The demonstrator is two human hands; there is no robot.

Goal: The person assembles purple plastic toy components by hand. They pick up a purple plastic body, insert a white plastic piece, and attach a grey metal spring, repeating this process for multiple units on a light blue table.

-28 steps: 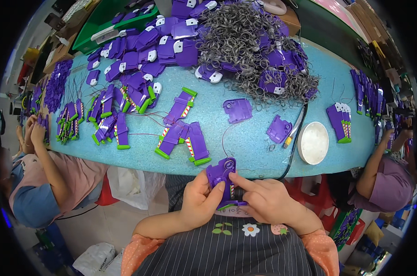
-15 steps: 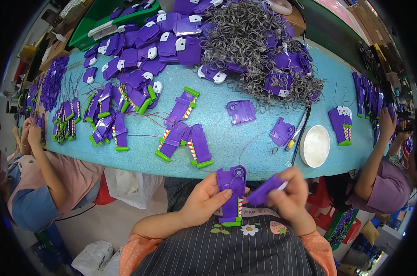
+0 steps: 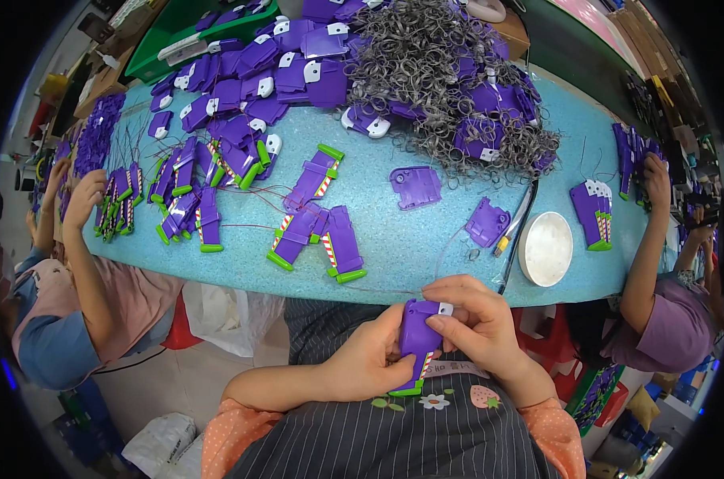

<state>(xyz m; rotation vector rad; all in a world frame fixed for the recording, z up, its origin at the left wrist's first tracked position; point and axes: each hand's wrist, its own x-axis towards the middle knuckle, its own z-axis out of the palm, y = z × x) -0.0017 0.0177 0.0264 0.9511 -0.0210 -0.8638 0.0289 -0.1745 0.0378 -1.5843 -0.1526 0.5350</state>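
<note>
A long blue tabletop (image 3: 426, 231) runs across the room, crowded with purple plastic toy wings. At its far side a big tangle of grey springs (image 3: 450, 72) lies heaped over more purple pieces. Two co-workers sit at either end, one's hand (image 3: 87, 195) on a row of wings, the other's arm (image 3: 645, 239) reaching from the right. A round white dish (image 3: 546, 248) sits near the front edge. Below that edge, over a striped apron (image 3: 410, 443), the left hand (image 3: 370, 359) and right hand (image 3: 474, 323) both grip one purple wing (image 3: 419, 343), held upright between them.
</note>
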